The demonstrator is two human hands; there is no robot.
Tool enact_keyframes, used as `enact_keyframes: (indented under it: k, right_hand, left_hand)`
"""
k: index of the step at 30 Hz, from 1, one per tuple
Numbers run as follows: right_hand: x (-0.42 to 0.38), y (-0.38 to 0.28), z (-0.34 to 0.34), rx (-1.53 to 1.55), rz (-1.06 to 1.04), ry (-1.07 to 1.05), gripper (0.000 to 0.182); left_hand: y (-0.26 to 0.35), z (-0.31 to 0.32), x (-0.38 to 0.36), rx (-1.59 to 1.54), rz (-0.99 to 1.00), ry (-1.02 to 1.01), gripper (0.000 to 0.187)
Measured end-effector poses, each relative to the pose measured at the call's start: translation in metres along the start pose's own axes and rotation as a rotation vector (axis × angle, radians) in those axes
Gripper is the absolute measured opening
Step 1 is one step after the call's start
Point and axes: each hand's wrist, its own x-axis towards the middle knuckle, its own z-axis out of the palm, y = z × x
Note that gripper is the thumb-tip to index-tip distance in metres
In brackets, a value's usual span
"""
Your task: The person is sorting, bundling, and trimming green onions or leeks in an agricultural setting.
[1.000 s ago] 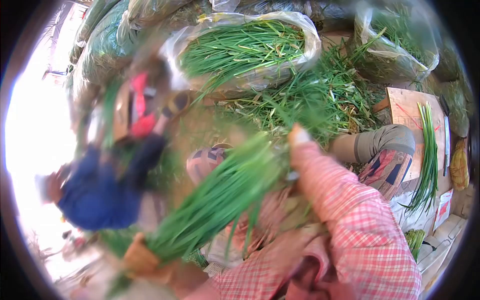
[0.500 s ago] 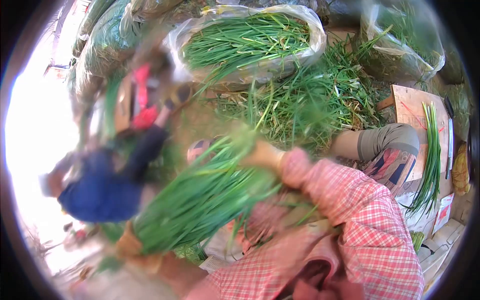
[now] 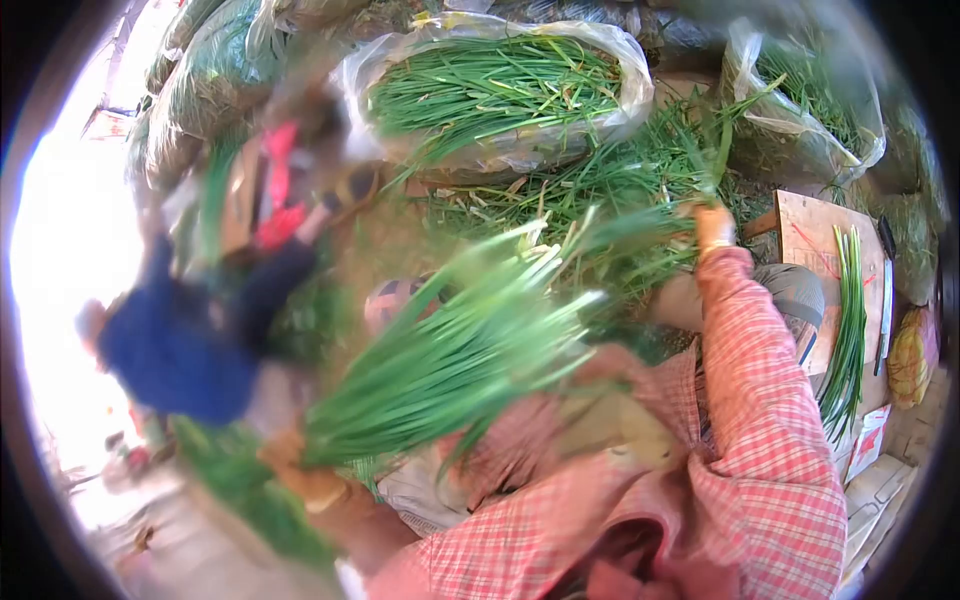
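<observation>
My left hand (image 3: 292, 468), in what looks like a tan glove, is closed around one end of a big bunch of long green chives (image 3: 440, 350). Their pale white ends point up and to the right, smeared by motion. Out to the upper right, my right hand (image 3: 713, 225) is closed on a few loose chive leaves (image 3: 640, 228), apart from the bunch. Below it, loose green leaves and trimmings (image 3: 580, 190) are heaped on the ground.
An open clear plastic bag (image 3: 635, 75) full of chives lies ahead, another bag (image 3: 750, 70) to its right. At right, a low wooden board (image 3: 810, 240) carries a smaller chive bunch (image 3: 848, 330) and a knife (image 3: 886, 300). A person in blue (image 3: 185, 350) sits at left.
My right hand has left the bunch and swung up and right, with leaves in it. The bunch's white ends now show, still in my left hand.
</observation>
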Motion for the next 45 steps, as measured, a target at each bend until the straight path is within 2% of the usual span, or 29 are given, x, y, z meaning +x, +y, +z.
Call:
enact_keyframes:
  k: [1, 3, 4, 6, 9, 11, 13, 14, 16, 17, 19, 21, 22, 23, 25, 27, 29, 30, 31, 33, 35, 38, 39, 40, 41, 42, 43, 44, 45]
  right_hand:
    - [0.005, 0.01, -0.021, 0.255, -0.011, 0.056, 0.019]
    - [0.013, 0.023, -0.003, 0.667, 0.076, -0.246, 0.02]
    - [-0.018, -0.009, 0.001, 0.631, 0.096, -0.452, 0.023]
    - [-0.045, -0.021, 0.059, 0.515, -0.255, -0.89, 0.037]
    - [-0.139, -0.095, 0.055, 0.931, -0.071, -1.263, 0.051]
    - [-0.168, -0.117, 0.051, 1.194, 0.041, -1.282, 0.038]
    - [-0.161, -0.113, 0.064, 1.104, 0.069, -1.135, 0.03]
    - [-0.147, -0.101, 0.084, 1.087, 0.043, -1.031, 0.026]
    - [-0.145, -0.112, 0.068, 1.183, 0.148, -0.82, 0.025]
    - [-0.132, -0.099, 0.076, 1.115, 0.037, -0.733, 0.03]
    - [-0.113, -0.096, 0.059, 0.817, 0.171, -0.576, 0.052]
    - [-0.039, -0.05, 0.054, 0.977, 0.433, -0.339, 0.058]
    - [0.0, -0.023, 0.037, 0.92, 0.388, -0.242, 0.056]
    - [0.053, 0.025, 0.038, 1.275, 0.268, -0.184, 0.063]
    - [0.03, -0.012, -0.019, 0.869, 0.263, 0.031, 0.049]
    - [0.002, -0.054, -0.029, 0.445, 0.119, -0.261, 0.042]
    - [-0.027, -0.078, 0.009, 0.457, -0.2, -0.723, 0.04]
    - [-0.055, -0.101, 0.025, 0.538, -0.386, -0.95, 0.039]
    - [-0.075, -0.122, 0.025, 0.289, -0.204, -1.173, 0.04]
    - [-0.106, -0.132, 0.059, 0.266, -0.338, -1.468, 0.038]
    - [-0.147, -0.15, 0.038, 0.676, -0.54, -1.564, 0.029]
    - [-0.055, -0.099, 0.053, 0.982, -0.01, -1.092, 0.031]
    - [-0.047, -0.121, 0.009, 1.045, 0.155, -0.917, 0.027]
    - [-0.051, -0.133, -0.019, 1.162, 0.036, -0.621, 0.027]
    - [-0.021, -0.106, -0.025, 1.221, -0.185, -0.832, 0.019]
    - [-0.095, -0.153, -0.051, 1.209, -0.224, -0.602, 0.015]
    - [-0.085, -0.139, -0.059, 0.744, -0.5, -0.848, 0.02]
    - [-0.116, -0.143, -0.047, 0.698, -0.666, -0.899, 0.025]
    - [-0.138, -0.143, -0.036, 0.399, -0.883, -0.743, 0.028]
  left_hand:
    - [0.001, -0.006, 0.0, -0.045, -0.017, 0.0, 0.04]
    - [-0.007, -0.021, 0.003, -0.145, -0.039, -0.011, 0.038]
    - [-0.013, -0.036, 0.003, -0.094, -0.048, -0.001, 0.038]
    - [-0.023, -0.06, 0.004, 0.01, -0.066, 0.016, 0.036]
    - [-0.022, -0.016, 0.006, -0.105, -0.128, 0.344, 0.036]
    - [-0.033, -0.072, 0.01, 0.365, -0.125, 0.3, 0.036]
    - [-0.034, -0.059, 0.007, 0.401, -0.161, 0.376, 0.036]
    - [-0.027, 0.007, 0.005, 0.203, -0.2, 0.464, 0.036]
    - [-0.034, 0.027, -0.002, 0.074, -0.197, 0.445, 0.036]
    - [-0.05, -0.001, -0.004, 0.145, -0.148, 0.334, 0.036]
    - [-0.057, -0.018, -0.007, 0.256, -0.102, 0.265, 0.036]
    - [-0.054, -0.011, -0.005, 0.327, -0.107, 0.352, 0.036]
    - [-0.054, -0.032, -0.004, 0.048, -0.114, 0.222, 0.028]
    - [-0.053, -0.037, -0.003, 0.069, -0.11, 0.251, 0.029]
    - [-0.047, -0.04, -0.004, 0.125, -0.117, 0.294, 0.032]
    - [-0.05, -0.042, -0.001, 0.051, -0.139, 0.274, 0.033]
    - [-0.054, -0.06, -0.001, -0.11, -0.158, 0.111, 0.032]
    - [-0.057, -0.059, 0.001, -0.047, -0.17, 0.192, 0.032]
    - [-0.059, -0.057, 0.001, 0.018, -0.181, 0.275, 0.031]
    - [-0.063, -0.064, 0.001, 0.183, -0.172, 0.381, 0.03]
    - [-0.064, -0.071, -0.001, 0.309, -0.156, 0.406, 0.03]
    - [-0.051, -0.046, -0.009, 0.271, -0.207, 0.361, 0.035]
    - [-0.052, -0.044, -0.012, 0.252, -0.204, 0.416, 0.036]
    - [-0.053, -0.045, -0.015, 0.237, -0.201, 0.474, 0.036]
    - [-0.052, -0.045, -0.019, 0.222, -0.196, 0.536, 0.036]
    - [-0.05, -0.048, -0.024, 0.199, -0.186, 0.5, 0.037]
    - [-0.049, -0.052, -0.029, 0.178, -0.177, 0.459, 0.037]
    - [-0.046, -0.054, -0.032, 0.158, -0.166, 0.413, 0.037]
    - [-0.044, -0.055, -0.034, 0.093, -0.168, 0.404, 0.038]
